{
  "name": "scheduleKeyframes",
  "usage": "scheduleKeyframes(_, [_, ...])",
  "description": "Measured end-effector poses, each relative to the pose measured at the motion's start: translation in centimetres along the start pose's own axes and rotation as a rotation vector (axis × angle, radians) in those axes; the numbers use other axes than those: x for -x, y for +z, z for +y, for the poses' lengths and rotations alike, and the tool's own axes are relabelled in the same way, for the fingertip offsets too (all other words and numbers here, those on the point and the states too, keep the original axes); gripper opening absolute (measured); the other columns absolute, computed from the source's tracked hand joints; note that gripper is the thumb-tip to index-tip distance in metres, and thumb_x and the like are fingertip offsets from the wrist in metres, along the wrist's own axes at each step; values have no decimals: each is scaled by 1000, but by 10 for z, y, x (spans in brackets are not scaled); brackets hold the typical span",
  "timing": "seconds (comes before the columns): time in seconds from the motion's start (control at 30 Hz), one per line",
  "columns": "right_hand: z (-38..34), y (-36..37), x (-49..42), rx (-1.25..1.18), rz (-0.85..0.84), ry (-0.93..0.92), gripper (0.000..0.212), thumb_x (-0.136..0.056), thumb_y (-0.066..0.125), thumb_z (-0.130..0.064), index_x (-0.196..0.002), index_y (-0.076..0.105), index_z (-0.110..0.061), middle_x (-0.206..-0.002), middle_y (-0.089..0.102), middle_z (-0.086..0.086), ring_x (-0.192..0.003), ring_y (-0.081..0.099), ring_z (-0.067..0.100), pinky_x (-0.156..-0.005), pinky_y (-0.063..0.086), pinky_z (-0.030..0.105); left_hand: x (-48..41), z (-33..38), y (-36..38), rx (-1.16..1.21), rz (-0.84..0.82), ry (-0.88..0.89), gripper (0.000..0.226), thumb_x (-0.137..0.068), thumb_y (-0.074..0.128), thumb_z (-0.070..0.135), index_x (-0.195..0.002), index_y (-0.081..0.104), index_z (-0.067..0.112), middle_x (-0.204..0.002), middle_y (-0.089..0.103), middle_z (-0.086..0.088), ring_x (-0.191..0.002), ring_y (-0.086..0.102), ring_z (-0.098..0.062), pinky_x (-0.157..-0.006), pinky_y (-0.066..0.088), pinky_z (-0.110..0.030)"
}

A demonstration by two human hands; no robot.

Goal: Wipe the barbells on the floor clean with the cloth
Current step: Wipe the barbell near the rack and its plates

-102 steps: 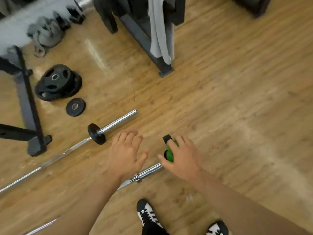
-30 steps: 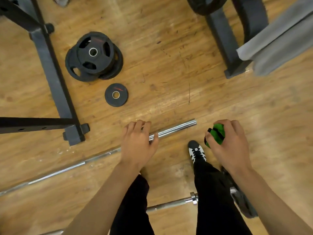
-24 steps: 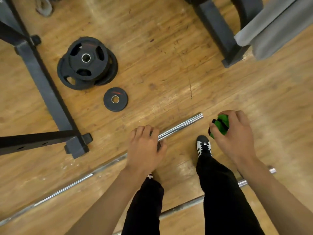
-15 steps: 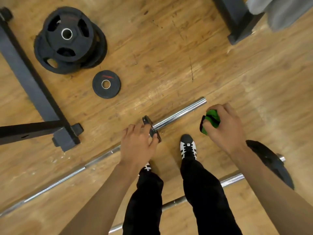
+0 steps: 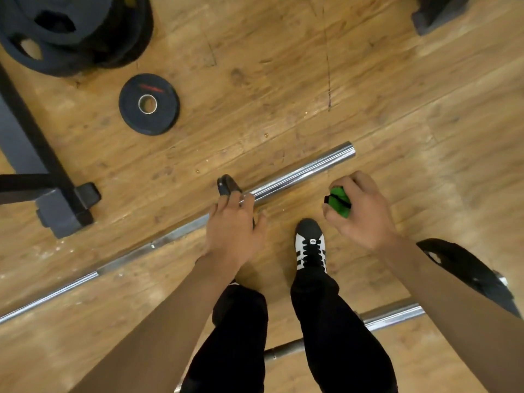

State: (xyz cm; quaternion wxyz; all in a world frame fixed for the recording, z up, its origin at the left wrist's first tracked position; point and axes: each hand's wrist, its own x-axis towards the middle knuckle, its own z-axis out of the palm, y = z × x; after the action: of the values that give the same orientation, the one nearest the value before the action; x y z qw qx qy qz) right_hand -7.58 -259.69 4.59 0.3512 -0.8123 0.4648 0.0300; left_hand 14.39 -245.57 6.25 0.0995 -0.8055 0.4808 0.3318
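Head view: a wooden floor (image 5: pixel 283 80) is seen from above, with two barbells lying on it. The nearer-to-rack barbell (image 5: pixel 300 173) is laid slantwise from the lower left up to a bare chrome end at the centre, and a small black collar (image 5: pixel 226 185) is carried on its shaft. The left hand (image 5: pixel 231 231) is held over this shaft just beside the collar, its fingers (image 5: pixel 226 199) only lightly bent and its thumb spread apart, nothing being clasped; whether the metal is actually touched cannot be told. A green cloth (image 5: pixel 338 204) is bunched up and gripped in the curled fingers of the right hand (image 5: pixel 360 214), which is held above the floor near the bar's free end, apart from it. A black-and-white shoe (image 5: pixel 310 245) is planted between the two hands. The second barbell (image 5: pixel 391 314) is partly hidden behind the black-trousered legs, with a black plate (image 5: pixel 465 268) at its right end under the right forearm. A small weight plate (image 5: pixel 149 104), a stack of large plates (image 5: pixel 73 32) and a dark rack foot (image 5: pixel 65 211) are seen at the left.
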Motion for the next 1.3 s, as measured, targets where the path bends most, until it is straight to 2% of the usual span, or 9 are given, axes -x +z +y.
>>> scheduleKeyframes(0.1, [29, 25, -22, 64, 56, -31, 60, -80, 52, -58, -118, 65, -13, -111, 52, 5, -109, 52, 26, -75, 49, 35, -36, -5, 23, 31, 99, 70, 60, -99, 30, 49, -123, 67, 8, -119, 65, -15, -111, 59, -36, -99, 49, -51])
scheduleKeyframes(0.23, [80, 59, -63, 176, 161, -85, 55, -84, 56, -52, -117, 64, -9, -111, 54, 15, -111, 52, 35, -71, 53, 40, -78, -19, 50, -98, 116, 273, 58, -98, 30, 49, -114, 68, 7, -114, 66, -16, -106, 58, -36, -94, 47, -50])
scheduleKeyframes(0.37, [126, 97, -103, 200, 246, -176, 46, -93, 57, -45, -110, 63, -3, -105, 52, 18, -101, 51, 37, -75, 50, 48, -95, -42, 87, -350, 113, 500, 59, -101, 36, 55, -121, 68, 10, -126, 64, -18, -119, 56, -38, -106, 36, -52])
scheduleKeyframes(0.53, [132, 146, -128, 217, 247, -474, 40, -102, 52, -39, -111, 64, -2, -106, 58, 22, -93, 55, 39, -78, 44, 50, -113, -67, 115, -465, 54, 563, 72, -100, 31, 66, -134, 64, 12, -140, 60, -20, -129, 53, -40, -116, 30, -55])
scheduleKeyframes(0.63, [123, 181, -128, 206, 238, -559, 39, -106, 47, -37, -125, 59, -6, -121, 59, 23, -103, 55, 41, -86, 43, 49, -120, -74, 128, -459, 56, 586, 76, -97, 35, 70, -135, 65, 11, -140, 62, -19, -135, 53, -41, -119, 27, -58])
scheduleKeyframes(0.8, [123, 199, -141, 429, 255, -789, 48, -106, 50, -39, -139, 59, -6, -142, 59, 20, -135, 50, 38, -117, 31, 49, -129, -79, 133, -424, 171, 632, 74, -92, 46, 69, -131, 67, 11, -139, 63, -20, -136, 53, -42, -120, 25, -58])
scheduleKeyframes(0.87, [123, 196, -148, 476, 254, -853, 50, -105, 51, -40, -143, 54, -7, -144, 58, 20, -136, 50, 38, -117, 32, 49, -132, -81, 131, -414, 197, 638, 71, -89, 50, 69, -127, 68, 12, -136, 65, -18, -134, 53, -41, -119, 23, -56])
scheduleKeyframes(1.1, [111, 207, -147, 421, 363, -708, 41, -102, 49, -38, -125, 67, -8, -132, 64, 14, -117, 57, 35, -95, 40, 49, -137, -85, 126, -447, 224, 678, 67, -87, 50, 70, -121, 70, 16, -129, 67, -14, -134, 53, -39, -121, 21, -55])
scheduleKeyframes(1.3, [85, 213, -146, 387, 429, -502, 39, -106, 42, -36, -118, 72, -14, -122, 69, 3, -109, 60, 27, -96, 37, 44, -143, -91, 121, -369, 251, 653, 61, -88, 50, 68, -121, 70, 20, -133, 65, -9, -133, 52, -32, -123, 22, -49])
